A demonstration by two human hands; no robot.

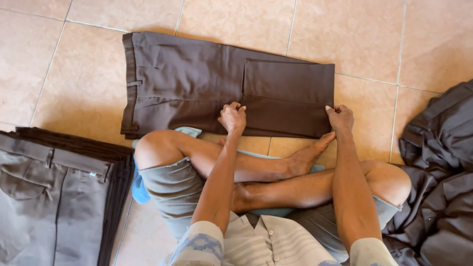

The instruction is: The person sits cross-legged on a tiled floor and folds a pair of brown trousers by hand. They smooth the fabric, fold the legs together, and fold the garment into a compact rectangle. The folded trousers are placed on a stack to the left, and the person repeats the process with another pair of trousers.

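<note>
Both hands, left hand (pixel 232 118) and right hand (pixel 340 118), pinch folded brown trousers (pixel 197 83) (floor-laid).

Person seen from above, bare-legged, barefoot. Grey shorts with frayed hems. Pale short-sleeved shirt, faint stripes, buttons down front, collar open. Sleeve cuffs carry blue-and-white patterned band. Left hand (pixel 232 118) and right hand (pixel 341 118) bare, no rings, no watch. Forearms uncovered.

folded trousers stack (pixel 59 192) at left on tiled floor (pixel 374 39), dark clothes heap (pixel 438 172) at right, blue cushion (pixel 139 189) under legs
</note>
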